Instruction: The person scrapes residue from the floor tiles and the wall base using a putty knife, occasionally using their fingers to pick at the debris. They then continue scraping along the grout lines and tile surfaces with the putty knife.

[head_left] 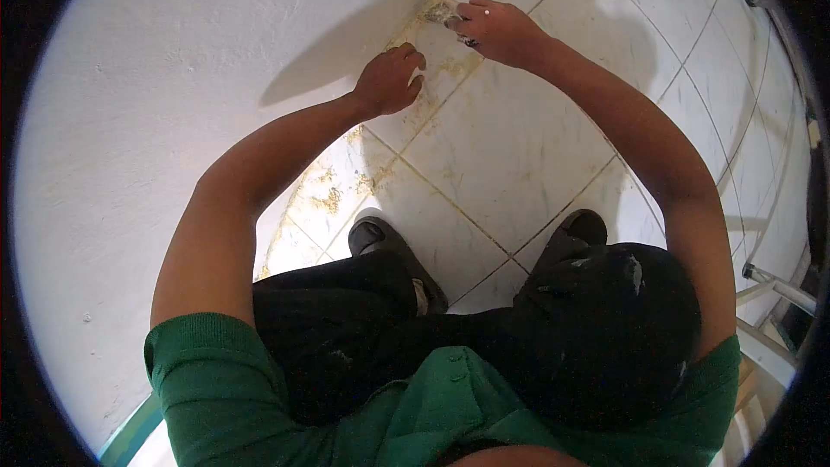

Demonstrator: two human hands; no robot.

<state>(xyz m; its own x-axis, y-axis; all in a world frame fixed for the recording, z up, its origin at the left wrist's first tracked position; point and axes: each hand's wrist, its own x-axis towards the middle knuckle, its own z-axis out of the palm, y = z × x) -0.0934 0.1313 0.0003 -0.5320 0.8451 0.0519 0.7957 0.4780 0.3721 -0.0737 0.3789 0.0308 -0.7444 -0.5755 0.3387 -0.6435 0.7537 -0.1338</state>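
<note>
My right hand is closed round a small scraper, most of its handle hidden by the fingers. The scraper's flat greyish blade lies low against the tiled floor, where it meets the white wall. My left hand hovers near that same joint, lower left of the scraper, with thumb and fingers apart and nothing held. Yellowish-brown residue runs in crumbs and smears along the wall's foot and over the nearest tiles.
Both of my dark shoes stand on the tiles below my hands, knees bent in black trousers. On the right are the metal legs of a ladder-like frame. A green strip shows at the lower left.
</note>
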